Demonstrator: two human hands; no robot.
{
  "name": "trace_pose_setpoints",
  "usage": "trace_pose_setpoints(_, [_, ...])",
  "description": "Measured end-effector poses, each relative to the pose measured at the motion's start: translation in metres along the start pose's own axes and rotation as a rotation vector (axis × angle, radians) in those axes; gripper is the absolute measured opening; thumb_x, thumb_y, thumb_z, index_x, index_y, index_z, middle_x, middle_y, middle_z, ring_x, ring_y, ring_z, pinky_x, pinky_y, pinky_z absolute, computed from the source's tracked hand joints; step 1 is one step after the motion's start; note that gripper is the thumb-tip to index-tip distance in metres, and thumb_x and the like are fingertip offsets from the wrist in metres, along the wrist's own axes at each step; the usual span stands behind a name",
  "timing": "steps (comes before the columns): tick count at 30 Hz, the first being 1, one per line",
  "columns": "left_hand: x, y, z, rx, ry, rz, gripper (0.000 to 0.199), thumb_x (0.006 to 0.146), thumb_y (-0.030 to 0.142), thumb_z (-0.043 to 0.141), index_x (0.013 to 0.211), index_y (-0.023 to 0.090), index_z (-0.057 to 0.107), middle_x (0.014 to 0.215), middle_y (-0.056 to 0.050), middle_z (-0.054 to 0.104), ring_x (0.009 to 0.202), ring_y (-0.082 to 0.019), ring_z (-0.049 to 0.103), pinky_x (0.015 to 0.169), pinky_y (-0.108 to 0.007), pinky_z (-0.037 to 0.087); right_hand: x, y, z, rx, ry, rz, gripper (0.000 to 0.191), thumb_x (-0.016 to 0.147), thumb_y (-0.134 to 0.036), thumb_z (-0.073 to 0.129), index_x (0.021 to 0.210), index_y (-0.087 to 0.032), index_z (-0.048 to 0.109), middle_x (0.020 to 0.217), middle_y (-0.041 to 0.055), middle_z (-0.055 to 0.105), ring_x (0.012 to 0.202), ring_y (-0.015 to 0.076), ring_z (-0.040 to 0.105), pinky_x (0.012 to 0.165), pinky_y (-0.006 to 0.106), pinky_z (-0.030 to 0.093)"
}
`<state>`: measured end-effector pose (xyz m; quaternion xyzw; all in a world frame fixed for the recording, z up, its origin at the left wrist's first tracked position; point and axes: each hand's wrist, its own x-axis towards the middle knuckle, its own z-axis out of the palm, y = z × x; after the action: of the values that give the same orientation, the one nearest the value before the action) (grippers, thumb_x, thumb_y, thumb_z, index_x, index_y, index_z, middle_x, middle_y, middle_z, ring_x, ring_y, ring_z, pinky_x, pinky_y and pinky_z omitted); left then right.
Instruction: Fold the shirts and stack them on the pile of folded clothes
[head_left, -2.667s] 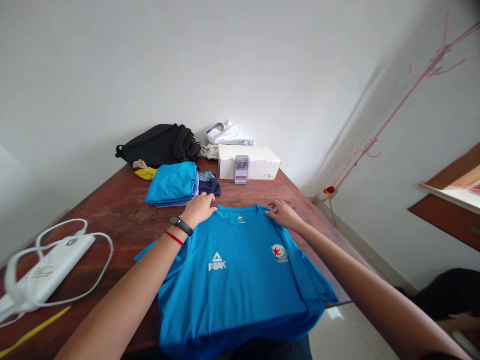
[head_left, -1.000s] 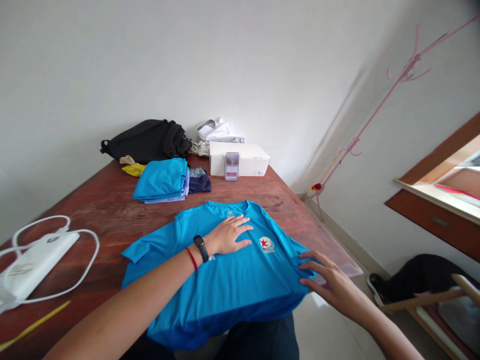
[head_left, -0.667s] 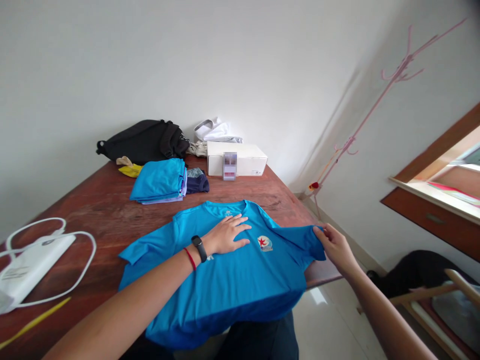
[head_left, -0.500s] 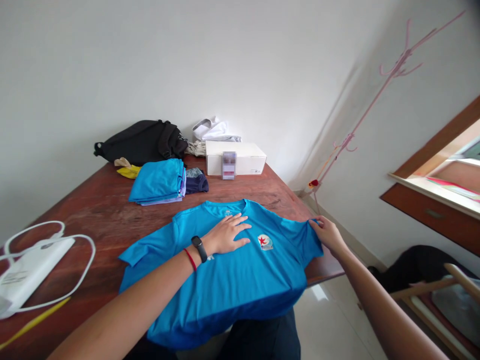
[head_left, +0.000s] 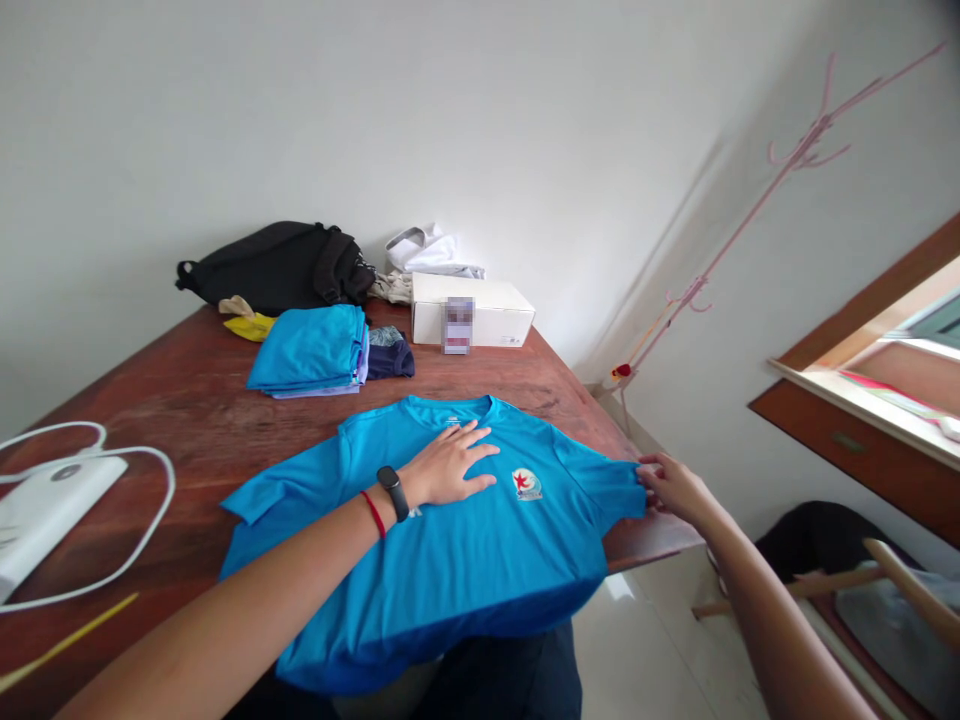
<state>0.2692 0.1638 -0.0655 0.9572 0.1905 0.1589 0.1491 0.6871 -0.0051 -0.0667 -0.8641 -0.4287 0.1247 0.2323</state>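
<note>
A blue T-shirt (head_left: pixel 480 560) lies front side up on the brown wooden table (head_left: pixel 187 440), its collar toward the wall and its hem hanging over the near edge. My left hand (head_left: pixel 448 467) rests flat on the chest below the collar, fingers spread. At the right sleeve's end, my right hand (head_left: pixel 667 484) pinches the cuff between thumb and fingers. A round badge with a red star (head_left: pixel 524 484) shows on the shirt's chest. The left sleeve in view lies spread on the tabletop.
Folded clothes (head_left: pixel 311 347) are stacked behind the shirt. Farther back are a black bag (head_left: pixel 277 265), a white box (head_left: pixel 495 305) and white cloth (head_left: pixel 427 248). A white power strip (head_left: pixel 56 505) with a looped cable lies at left. A pink coat rack (head_left: pixel 739 225) stands right.
My right hand has drawn the cuff outward to the right, so the sleeve lies straighter. My left hand stays flat on the chest. The camera view has shifted slightly.
</note>
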Motion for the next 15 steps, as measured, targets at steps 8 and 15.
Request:
trace_pose_setpoints(8, [0.000, 0.000, 0.000, 0.015, -0.003, -0.011, 0.053, 0.097, 0.059, 0.055, 0.143, 0.031, 0.058, 0.161, -0.008, 0.044, 0.152, -0.034, 0.032, 0.122, -0.058, 0.026, 0.003, -0.038, -0.001, 0.105, -0.086, 0.045, 0.045, 0.079, -0.047, 0.069, 0.110, -0.015, 0.072, 0.088, 0.0122, 0.076, 0.069, 0.0223, 0.072, 0.049, 0.026, 0.054])
trace_pose_setpoints(15, [-0.001, -0.001, 0.001, 0.002, -0.003, -0.005, 0.055, 0.097, 0.059, 0.055, 0.143, 0.029, 0.057, 0.161, -0.009, 0.044, 0.152, -0.035, 0.031, 0.122, -0.058, 0.026, 0.009, -0.047, 0.005, -0.047, 0.009, -0.143, 0.040, 0.082, -0.048, 0.064, 0.105, -0.017, 0.076, 0.083, 0.0089, 0.076, 0.076, 0.0249, 0.072, 0.064, 0.032, 0.055])
